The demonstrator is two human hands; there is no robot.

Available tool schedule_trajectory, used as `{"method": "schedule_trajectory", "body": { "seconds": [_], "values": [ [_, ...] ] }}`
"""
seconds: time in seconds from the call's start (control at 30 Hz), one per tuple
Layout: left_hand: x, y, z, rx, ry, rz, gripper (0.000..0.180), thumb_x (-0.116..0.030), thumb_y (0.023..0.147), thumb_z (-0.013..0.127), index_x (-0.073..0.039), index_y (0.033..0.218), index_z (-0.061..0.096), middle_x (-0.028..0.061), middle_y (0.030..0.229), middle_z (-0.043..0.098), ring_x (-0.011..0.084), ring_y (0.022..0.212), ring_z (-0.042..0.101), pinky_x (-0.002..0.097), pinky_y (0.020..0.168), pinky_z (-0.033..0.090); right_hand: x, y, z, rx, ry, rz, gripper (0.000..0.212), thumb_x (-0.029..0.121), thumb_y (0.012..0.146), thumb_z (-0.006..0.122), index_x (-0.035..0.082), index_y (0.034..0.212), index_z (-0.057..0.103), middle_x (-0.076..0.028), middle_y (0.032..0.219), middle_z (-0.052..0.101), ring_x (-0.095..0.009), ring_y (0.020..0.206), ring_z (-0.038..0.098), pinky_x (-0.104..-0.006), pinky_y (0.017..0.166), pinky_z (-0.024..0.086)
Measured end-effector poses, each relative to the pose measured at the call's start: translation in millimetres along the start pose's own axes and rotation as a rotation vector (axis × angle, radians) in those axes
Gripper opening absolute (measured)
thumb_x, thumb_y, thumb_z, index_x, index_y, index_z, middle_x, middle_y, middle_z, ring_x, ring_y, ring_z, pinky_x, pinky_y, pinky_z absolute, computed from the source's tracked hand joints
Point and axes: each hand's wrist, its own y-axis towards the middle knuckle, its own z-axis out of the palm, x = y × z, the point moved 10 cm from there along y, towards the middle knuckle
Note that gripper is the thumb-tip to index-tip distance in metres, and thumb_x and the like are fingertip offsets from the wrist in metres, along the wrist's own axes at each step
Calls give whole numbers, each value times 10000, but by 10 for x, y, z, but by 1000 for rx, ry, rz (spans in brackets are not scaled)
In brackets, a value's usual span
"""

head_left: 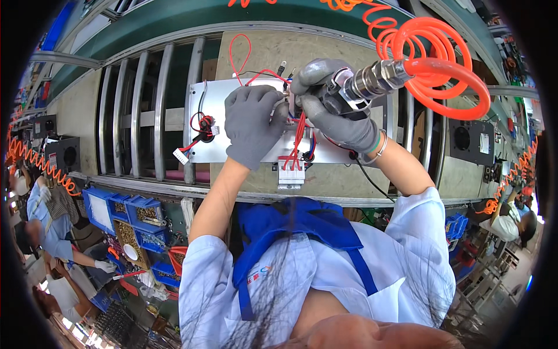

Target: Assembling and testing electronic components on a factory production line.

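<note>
My right hand point(347, 129), gloved in grey, is wrapped round an air tool point(347, 93) with a metal coupling point(381, 80) and a coiled orange hose point(447, 64). The tool's tip is hidden behind my fingers. Close beside it, my gloved left hand point(253, 127) has its fingers curled in at the middle of a silver metal panel point(218, 148); what they pinch is hidden. Red wires point(299, 139) run from between my hands to a grey-white terminal block point(290, 174) at the panel's near edge. Left of my left hand, a wire bundle ends in a white connector point(181, 156).
The panel lies on a wooden board point(232, 183) over a roller conveyor point(136, 113). Black boxes point(471, 142) stand along the line on both sides. Blue bins point(142, 212) of small hardware are at lower left. Other people point(55, 218) work farther left and right.
</note>
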Motion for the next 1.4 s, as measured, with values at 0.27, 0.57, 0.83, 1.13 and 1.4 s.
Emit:
{"method": "schedule_trajectory", "body": {
  "seconds": [0.27, 0.57, 0.83, 1.13, 1.4],
  "values": [
    [15, -29, -36, -75, 61, -2, 249, -269, 782, 647, -145, 996, 678, 31, 1060, 644, 272, 1003, 565, 413, 910, 384, -8, 11, -29, -34, 30, 23, 329, -32, 765, 651, -19, 1087, 586, -93, 1011, 640, -158, 937, 632, -317, 832, 535],
    [-18, -36, -131, -179, 134, 18, 246, -261, 780, 627, -111, 974, 644, 59, 1040, 622, 271, 986, 548, 436, 921, 370, 542, 162, -32, -1, 55, -141, 335, -68, 776, 622, 0, 1103, 600, -87, 1001, 656, -130, 882, 638, -270, 749, 528],
    [-64, -8, -115, -154, 167, 17, 253, -258, 798, 610, -101, 987, 670, 52, 1072, 635, 284, 1011, 558, 417, 935, 378, 483, 534, -361, -161, -135, -136, 248, -18, 816, 630, -8, 1063, 610, -83, 940, 674, -53, 621, 565, -210, 510, 449],
    [-69, 31, -85, -141, 145, 24, 211, -215, 790, 629, -104, 965, 670, 43, 1026, 640, 252, 966, 571, 404, 959, 380, 162, 521, -396, -175, -45, -143, 293, -60, 765, 650, -30, 1051, 598, -105, 975, 664, -150, 893, 647, -303, 815, 529],
    [-67, 36, -67, -124, 141, 15, 194, -197, 780, 636, -109, 950, 668, 39, 1001, 639, 243, 964, 572, 404, 970, 380, -53, 618, -153, 269, 18, -47, 293, -17, 765, 674, 3, 1048, 600, -87, 966, 654, -127, 903, 629, -290, 800, 521]
  ]
}}
